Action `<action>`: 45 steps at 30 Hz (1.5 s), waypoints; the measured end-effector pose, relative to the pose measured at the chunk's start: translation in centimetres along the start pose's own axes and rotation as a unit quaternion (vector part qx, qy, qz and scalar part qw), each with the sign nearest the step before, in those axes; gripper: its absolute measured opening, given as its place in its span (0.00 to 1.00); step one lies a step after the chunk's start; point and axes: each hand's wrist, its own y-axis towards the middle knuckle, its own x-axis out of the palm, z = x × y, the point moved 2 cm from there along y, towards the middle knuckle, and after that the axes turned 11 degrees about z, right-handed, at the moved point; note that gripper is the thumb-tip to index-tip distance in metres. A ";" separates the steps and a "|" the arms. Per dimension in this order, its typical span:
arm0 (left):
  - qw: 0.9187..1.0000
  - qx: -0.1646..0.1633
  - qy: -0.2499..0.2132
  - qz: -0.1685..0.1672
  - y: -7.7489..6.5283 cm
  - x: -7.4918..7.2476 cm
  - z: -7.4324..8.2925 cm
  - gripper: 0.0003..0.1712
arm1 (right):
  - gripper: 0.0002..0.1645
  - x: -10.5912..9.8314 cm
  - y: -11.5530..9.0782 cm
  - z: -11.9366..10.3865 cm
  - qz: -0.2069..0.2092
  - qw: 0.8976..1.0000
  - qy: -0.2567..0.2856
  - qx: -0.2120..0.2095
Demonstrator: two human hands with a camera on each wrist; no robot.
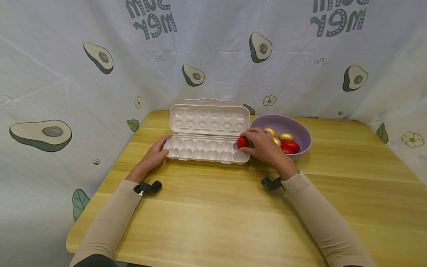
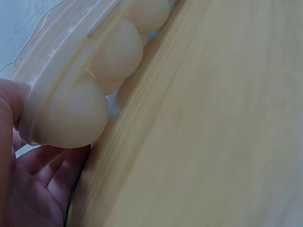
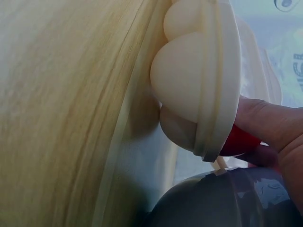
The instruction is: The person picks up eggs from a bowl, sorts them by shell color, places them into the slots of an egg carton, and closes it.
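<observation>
On the wooden table (image 1: 207,207), the egg carton (image 1: 199,153) is lying near the far edge, nearer to the left corner than to the right one. Its lid (image 1: 209,118) is standing raised along the far side, close to the curtain (image 1: 213,48). Just beside its right end the purple bowl (image 1: 304,139) is sitting, also near the far edge, and it is carrying gold eggs (image 1: 286,137) and other red eggs (image 1: 291,146). Wide wood is stretching from the carton to the near edge, between both sleeves (image 1: 110,222), and from the bowl to the right edge.

The left hand (image 1: 152,155) is gripping the carton's left end, with the thumb at its rim. The right hand (image 1: 265,145) is pinching a red egg (image 1: 242,143) between thumb and fingers, at the rightmost compartment of the far row. Whether this egg is touching the bottom, I cannot tell.
</observation>
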 end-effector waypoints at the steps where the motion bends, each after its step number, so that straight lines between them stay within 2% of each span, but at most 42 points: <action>1: 1.000 0.000 -0.001 0.000 0.2 0.0 -0.3 0.33 | 0.28 -0.1 0.0 0.0 -0.001 1.000 -0.002 0.000; 6: 1.000 0.002 0.008 0.007 1.0 0.0 -2.0 0.33 | 0.29 -0.5 0.3 -0.1 -0.002 1.000 -0.006 0.000; 10: 1.000 0.010 0.012 0.011 1.4 0.1 -2.2 0.34 | 0.29 -0.7 0.4 0.0 -0.004 1.000 -0.011 0.004; 14: 1.000 0.010 0.007 0.013 1.5 0.0 -1.4 0.33 | 0.29 -0.9 0.6 0.1 -0.003 1.000 -0.018 0.004; 21: 1.000 0.014 -0.013 0.006 1.0 -0.2 1.3 0.33 | 0.23 -1.5 0.9 0.1 0.009 1.000 -0.019 -0.007; 25: 1.000 0.017 -0.006 0.004 1.0 -0.2 1.8 0.33 | 0.18 -1.7 1.1 0.1 0.009 1.000 -0.020 -0.007; 32: 1.000 0.015 -0.007 0.004 1.1 -0.3 2.3 0.33 | 0.18 -2.1 1.4 0.0 0.006 1.000 -0.020 -0.003; 37: 1.000 0.008 0.011 0.009 0.7 -0.4 2.6 0.33 | 0.18 -1.9 1.2 -0.1 0.005 1.000 -0.024 -0.005; 40: 1.000 0.004 0.015 0.006 0.4 -0.4 1.8 0.33 | 0.17 -1.5 0.8 -0.3 0.004 1.000 -0.020 -0.008; 44: 1.000 0.001 0.012 0.006 0.0 -0.2 -0.8 0.33 | 0.17 -0.9 0.0 -0.7 0.001 1.000 -0.010 -0.009; 45: 1.000 -0.003 0.009 0.006 -0.2 -0.1 -1.0 0.33 | 0.17 -0.7 -0.2 -0.8 0.000 1.000 -0.009 -0.009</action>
